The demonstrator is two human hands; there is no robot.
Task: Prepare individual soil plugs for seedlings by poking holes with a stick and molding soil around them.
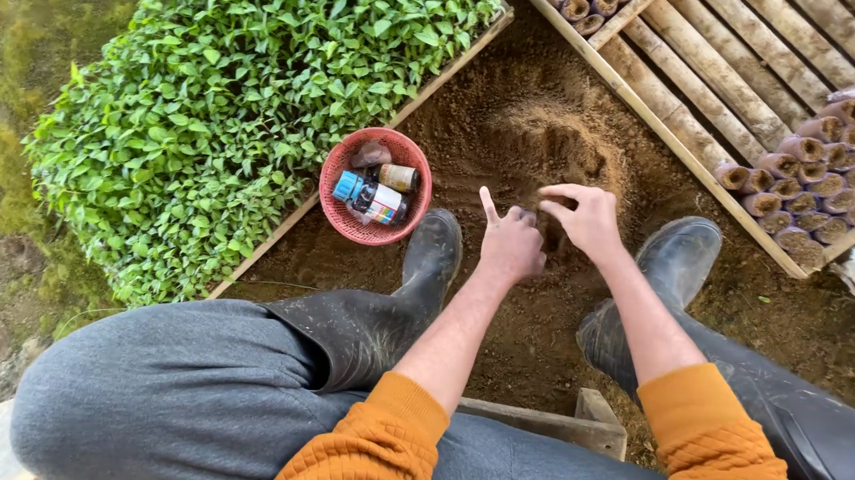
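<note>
Your left hand [512, 244] and right hand [584, 219] met just below the soil heap [555, 144], between your boots [433, 255]. Left was curled narrow, one finger sticking up; right pinched fingers together; what either held, cannot tell. Bare soil lay open around the heap. A wooden frame [656, 121] edged the heap's right, holding filled seedling bags [823, 182]. Left of the heap sat a red basket [335, 203] with bottles [375, 198], touching the seedling bed [237, 96].
</note>
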